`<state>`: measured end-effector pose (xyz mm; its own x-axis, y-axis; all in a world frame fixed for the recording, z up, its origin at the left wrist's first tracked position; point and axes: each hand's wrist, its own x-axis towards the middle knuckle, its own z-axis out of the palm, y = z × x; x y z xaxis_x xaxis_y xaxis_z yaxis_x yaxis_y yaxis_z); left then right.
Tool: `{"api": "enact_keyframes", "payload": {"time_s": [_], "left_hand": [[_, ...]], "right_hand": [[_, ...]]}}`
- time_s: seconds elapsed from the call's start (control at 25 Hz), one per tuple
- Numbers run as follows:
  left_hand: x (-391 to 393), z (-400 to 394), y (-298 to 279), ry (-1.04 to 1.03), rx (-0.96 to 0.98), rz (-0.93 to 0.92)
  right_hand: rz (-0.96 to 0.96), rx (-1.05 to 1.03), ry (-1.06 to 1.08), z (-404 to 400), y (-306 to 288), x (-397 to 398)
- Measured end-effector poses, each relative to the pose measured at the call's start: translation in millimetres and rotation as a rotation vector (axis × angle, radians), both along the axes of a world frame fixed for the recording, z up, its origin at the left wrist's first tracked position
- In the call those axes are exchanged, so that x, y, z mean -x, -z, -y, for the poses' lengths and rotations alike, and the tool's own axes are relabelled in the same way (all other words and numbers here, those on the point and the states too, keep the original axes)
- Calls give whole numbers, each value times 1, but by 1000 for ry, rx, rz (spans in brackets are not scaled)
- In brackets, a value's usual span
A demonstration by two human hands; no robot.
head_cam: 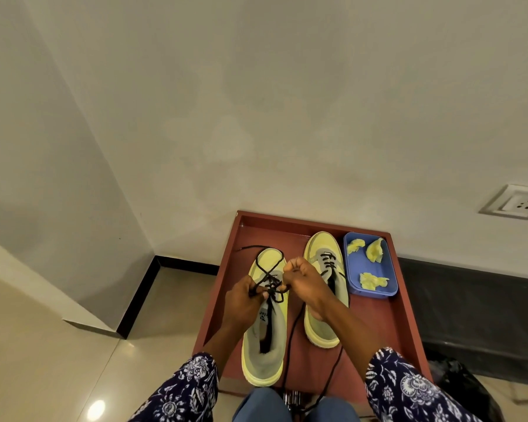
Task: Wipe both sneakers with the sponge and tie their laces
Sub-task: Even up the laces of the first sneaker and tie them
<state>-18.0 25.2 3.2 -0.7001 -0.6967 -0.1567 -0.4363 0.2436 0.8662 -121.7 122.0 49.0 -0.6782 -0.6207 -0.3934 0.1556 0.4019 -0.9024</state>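
1. Grip first: left hand (245,295) and right hand (302,277) both pinch the black lace (267,263) over the left sneaker (264,357), mid-knot I'd say.
2. Risk: that loop looks slack, so it could slip out before it's cinched.
3. The right sneaker (323,327) has its lace (291,339) trailing off the red tray (390,318), easy to snag with a sleeve.
4. Yellow sponge pieces (374,280) sit in the blue tub (352,278) beside it.
5. Fingertips hide the actual crossing.

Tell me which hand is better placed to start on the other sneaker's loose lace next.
Probably the right hand: it hovers beside the right sneaker, whose lace trails loose beneath that arm.
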Motion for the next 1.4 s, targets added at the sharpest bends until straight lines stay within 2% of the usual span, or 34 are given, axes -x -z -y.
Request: {"api": "enact_keyframes", "payload": {"time_s": [0.24,0.48,0.76,1.0,1.2,1.28,1.4], "left_hand": [[1,-3,0,-48,-12,17],[0,-4,1,-67,-54,4],[-1,-4,0,-73,-94,-21],[1,-2,5,-93,-113,-12],[-1,3,15,-100,-154,-29],[-3,3,15,-99,-156,-26],[-2,4,16,-110,-168,-47]], "right_hand": [[78,95,-29,-5,-11,-4],[-31,7,-119,-6,-29,0],[-280,-153,-205,-10,-48,3],[-452,-371,-473,-12,-85,0],[-649,-433,-509,-11,-120,4],[-639,-438,-511,-14,-126,3],[-516,-432,-499,-19,-121,-2]]}}
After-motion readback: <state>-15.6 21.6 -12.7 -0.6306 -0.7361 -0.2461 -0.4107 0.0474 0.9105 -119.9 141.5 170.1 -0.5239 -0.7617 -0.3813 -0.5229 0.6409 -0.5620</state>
